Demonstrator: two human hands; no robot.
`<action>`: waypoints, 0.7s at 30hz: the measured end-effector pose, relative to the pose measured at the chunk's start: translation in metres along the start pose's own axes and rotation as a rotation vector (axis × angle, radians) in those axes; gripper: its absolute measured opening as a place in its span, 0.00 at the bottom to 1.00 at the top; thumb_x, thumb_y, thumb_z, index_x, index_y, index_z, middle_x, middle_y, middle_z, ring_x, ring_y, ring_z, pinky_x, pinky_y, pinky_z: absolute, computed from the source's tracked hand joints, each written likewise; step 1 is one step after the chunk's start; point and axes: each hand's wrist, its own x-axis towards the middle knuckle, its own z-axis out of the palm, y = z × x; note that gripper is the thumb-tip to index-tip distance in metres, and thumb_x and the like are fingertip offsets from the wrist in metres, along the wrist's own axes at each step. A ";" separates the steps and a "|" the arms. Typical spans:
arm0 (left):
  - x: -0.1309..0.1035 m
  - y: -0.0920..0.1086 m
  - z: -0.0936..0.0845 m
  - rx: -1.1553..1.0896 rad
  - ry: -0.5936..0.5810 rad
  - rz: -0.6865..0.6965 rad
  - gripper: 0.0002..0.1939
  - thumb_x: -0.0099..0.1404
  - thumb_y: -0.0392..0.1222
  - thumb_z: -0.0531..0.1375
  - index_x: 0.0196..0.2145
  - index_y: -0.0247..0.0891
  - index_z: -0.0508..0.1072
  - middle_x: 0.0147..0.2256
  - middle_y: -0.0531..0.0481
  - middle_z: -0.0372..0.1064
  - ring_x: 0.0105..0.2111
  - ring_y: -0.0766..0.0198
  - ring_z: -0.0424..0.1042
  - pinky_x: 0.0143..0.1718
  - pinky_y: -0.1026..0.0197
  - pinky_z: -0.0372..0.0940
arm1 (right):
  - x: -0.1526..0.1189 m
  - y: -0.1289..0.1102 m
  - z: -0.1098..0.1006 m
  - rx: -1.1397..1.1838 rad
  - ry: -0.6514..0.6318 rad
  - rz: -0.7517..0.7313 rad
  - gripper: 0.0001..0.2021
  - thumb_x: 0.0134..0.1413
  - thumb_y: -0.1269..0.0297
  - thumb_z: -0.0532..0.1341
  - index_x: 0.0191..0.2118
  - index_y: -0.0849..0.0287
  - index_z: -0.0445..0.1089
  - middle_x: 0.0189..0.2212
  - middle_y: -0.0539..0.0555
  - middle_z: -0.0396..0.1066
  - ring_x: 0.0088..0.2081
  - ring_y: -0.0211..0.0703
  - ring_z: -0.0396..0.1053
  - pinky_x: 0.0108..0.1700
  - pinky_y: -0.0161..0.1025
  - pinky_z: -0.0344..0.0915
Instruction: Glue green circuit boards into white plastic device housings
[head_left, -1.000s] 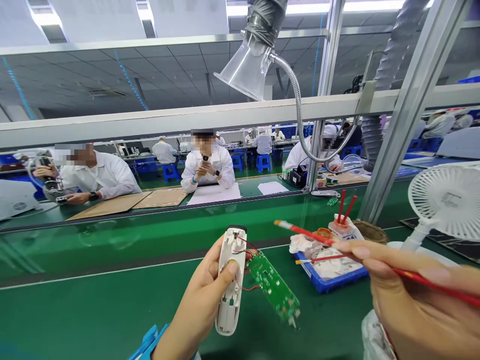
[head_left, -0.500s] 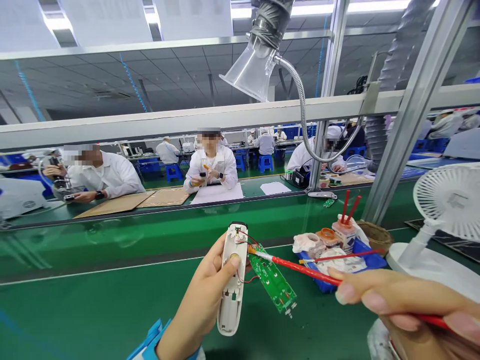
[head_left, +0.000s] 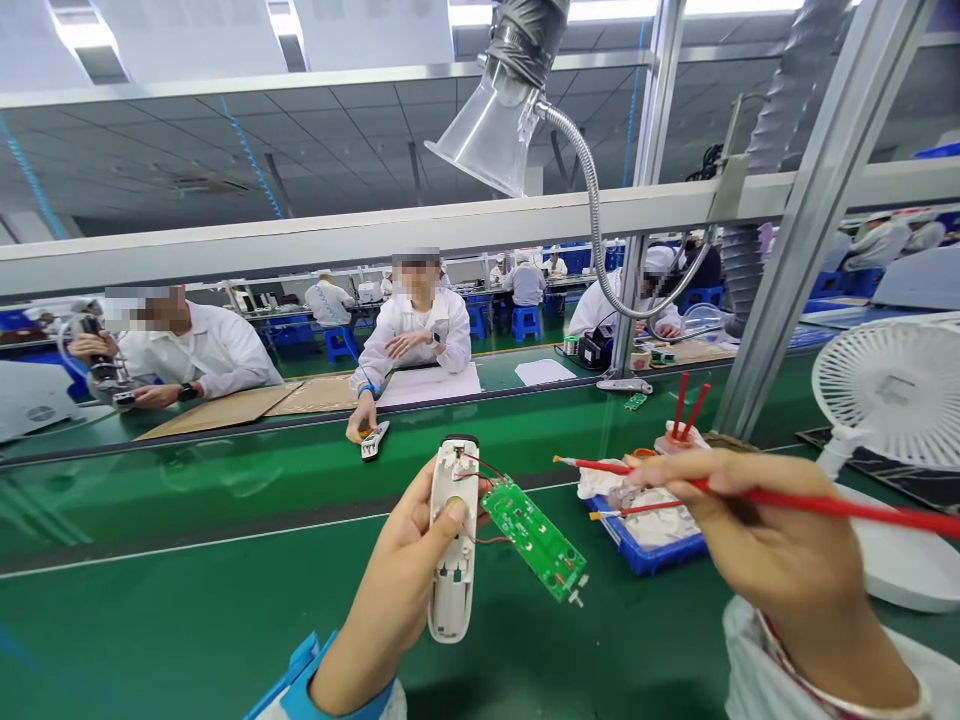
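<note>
My left hand (head_left: pixel 412 555) is closed around a long white plastic housing (head_left: pixel 454 590), thumb pressed on its inner side. Thin red and dark wires run from the housing to a green circuit board (head_left: pixel 534 538), which hangs tilted out to its right. My right hand (head_left: pixel 780 530) is closed on a red-handled brush (head_left: pixel 720 486), whose tip points left, apart from the board. Just below that tip, a second red brush (head_left: pixel 645 509) lies across a blue tray (head_left: pixel 637 560) holding white crumpled material.
A white fan (head_left: pixel 900 400) stands at the right. Behind the bench runs a green conveyor (head_left: pixel 225 465), where a co-worker's hand (head_left: pixel 363 418) touches a white part (head_left: pixel 375 440). Overhead hang a clear funnel hood (head_left: pixel 487 130) and a metal post (head_left: pixel 817 230).
My right hand has drawn the brush up and away from the circuit board, over the tray. Across from me, a co-worker has reached out to the conveyor with a white part.
</note>
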 end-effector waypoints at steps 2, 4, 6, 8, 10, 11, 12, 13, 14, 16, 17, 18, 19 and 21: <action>0.007 0.002 -0.004 -0.011 0.019 0.015 0.24 0.56 0.43 0.63 0.52 0.43 0.67 0.39 0.48 0.73 0.35 0.63 0.70 0.37 0.62 0.66 | 0.008 0.011 0.002 0.112 0.075 0.042 0.13 0.49 0.77 0.62 0.35 0.52 0.60 0.30 0.49 0.76 0.32 0.48 0.76 0.36 0.49 0.74; 0.024 -0.002 -0.014 -0.032 0.057 0.012 0.22 0.56 0.41 0.63 0.49 0.41 0.69 0.37 0.49 0.73 0.35 0.62 0.71 0.40 0.60 0.66 | 0.006 0.022 0.001 0.218 0.211 0.144 0.14 0.49 0.74 0.64 0.37 0.52 0.59 0.29 0.49 0.75 0.31 0.48 0.75 0.35 0.49 0.74; 0.049 -0.014 -0.031 -0.052 0.139 -0.028 0.18 0.55 0.38 0.63 0.45 0.37 0.71 0.36 0.48 0.73 0.35 0.62 0.72 0.42 0.60 0.66 | -0.008 0.037 0.001 0.308 0.248 0.264 0.14 0.48 0.71 0.65 0.35 0.52 0.59 0.28 0.48 0.74 0.31 0.47 0.75 0.34 0.47 0.74; 0.081 -0.035 -0.054 -0.043 0.279 -0.115 0.11 0.56 0.34 0.61 0.39 0.35 0.73 0.35 0.47 0.74 0.35 0.62 0.73 0.41 0.61 0.66 | -0.032 0.056 0.001 0.381 0.162 0.430 0.16 0.44 0.69 0.68 0.30 0.53 0.57 0.26 0.47 0.73 0.30 0.47 0.75 0.33 0.45 0.74; 0.115 -0.061 -0.076 0.002 0.371 -0.182 0.04 0.58 0.31 0.59 0.33 0.32 0.72 0.29 0.46 0.72 0.31 0.64 0.73 0.38 0.62 0.67 | -0.057 0.076 0.002 0.446 0.123 0.668 0.18 0.41 0.67 0.70 0.27 0.55 0.56 0.25 0.47 0.72 0.29 0.48 0.75 0.29 0.43 0.74; 0.130 -0.074 -0.085 0.034 0.399 -0.228 0.03 0.60 0.31 0.58 0.32 0.31 0.71 0.29 0.46 0.71 0.29 0.65 0.72 0.35 0.62 0.67 | -0.068 0.084 0.002 0.457 0.192 0.758 0.19 0.40 0.66 0.71 0.26 0.56 0.56 0.23 0.46 0.71 0.28 0.46 0.75 0.28 0.41 0.74; 0.146 -0.088 -0.091 0.068 0.414 -0.270 0.04 0.62 0.34 0.57 0.34 0.30 0.71 0.30 0.47 0.70 0.28 0.66 0.71 0.33 0.61 0.68 | -0.077 0.091 0.002 0.471 0.247 0.824 0.19 0.38 0.65 0.71 0.26 0.56 0.56 0.23 0.46 0.71 0.28 0.45 0.75 0.28 0.40 0.74; 0.160 -0.101 -0.094 0.101 0.410 -0.306 0.07 0.63 0.38 0.57 0.38 0.31 0.70 0.33 0.48 0.70 0.30 0.66 0.71 0.32 0.60 0.68 | -0.083 0.095 0.002 0.477 0.285 0.864 0.19 0.38 0.64 0.71 0.27 0.56 0.57 0.23 0.46 0.71 0.28 0.45 0.74 0.28 0.39 0.74; 0.175 -0.112 -0.095 0.134 0.400 -0.333 0.10 0.64 0.40 0.56 0.41 0.32 0.69 0.36 0.47 0.69 0.32 0.65 0.70 0.33 0.59 0.68 | -0.087 0.098 0.001 0.480 0.304 0.874 0.19 0.39 0.64 0.71 0.26 0.56 0.57 0.23 0.46 0.70 0.28 0.44 0.74 0.28 0.38 0.74; 0.204 -0.131 -0.088 0.202 0.365 -0.361 0.13 0.64 0.43 0.56 0.45 0.33 0.68 0.41 0.46 0.68 0.36 0.63 0.70 0.35 0.57 0.68 | -0.088 0.099 0.001 0.475 0.292 0.840 0.17 0.40 0.64 0.70 0.26 0.56 0.58 0.22 0.46 0.70 0.26 0.42 0.73 0.26 0.36 0.73; 0.219 -0.138 -0.082 0.240 0.347 -0.363 0.14 0.64 0.43 0.56 0.45 0.33 0.67 0.42 0.46 0.68 0.37 0.63 0.70 0.36 0.56 0.68 | -0.088 0.098 0.002 0.468 0.272 0.811 0.16 0.42 0.64 0.70 0.26 0.56 0.58 0.21 0.46 0.69 0.25 0.41 0.73 0.26 0.36 0.72; 0.235 -0.144 -0.073 0.281 0.329 -0.358 0.14 0.64 0.43 0.56 0.46 0.34 0.67 0.43 0.45 0.68 0.38 0.62 0.70 0.37 0.55 0.68 | -0.088 0.097 0.004 0.458 0.253 0.781 0.15 0.44 0.65 0.69 0.26 0.56 0.58 0.21 0.46 0.69 0.24 0.42 0.73 0.25 0.35 0.72; 0.252 -0.150 -0.064 0.326 0.312 -0.345 0.15 0.64 0.43 0.56 0.46 0.34 0.67 0.43 0.45 0.67 0.38 0.62 0.70 0.37 0.55 0.68 | -0.088 0.096 0.006 0.439 0.237 0.756 0.14 0.46 0.65 0.67 0.27 0.56 0.59 0.22 0.46 0.70 0.25 0.42 0.73 0.26 0.36 0.72; 0.284 -0.158 -0.046 0.436 0.287 -0.296 0.15 0.64 0.44 0.56 0.47 0.34 0.67 0.44 0.45 0.67 0.39 0.61 0.70 0.38 0.54 0.68 | -0.093 0.095 0.010 0.386 0.186 0.694 0.11 0.50 0.65 0.65 0.28 0.55 0.59 0.23 0.47 0.71 0.26 0.43 0.74 0.28 0.37 0.72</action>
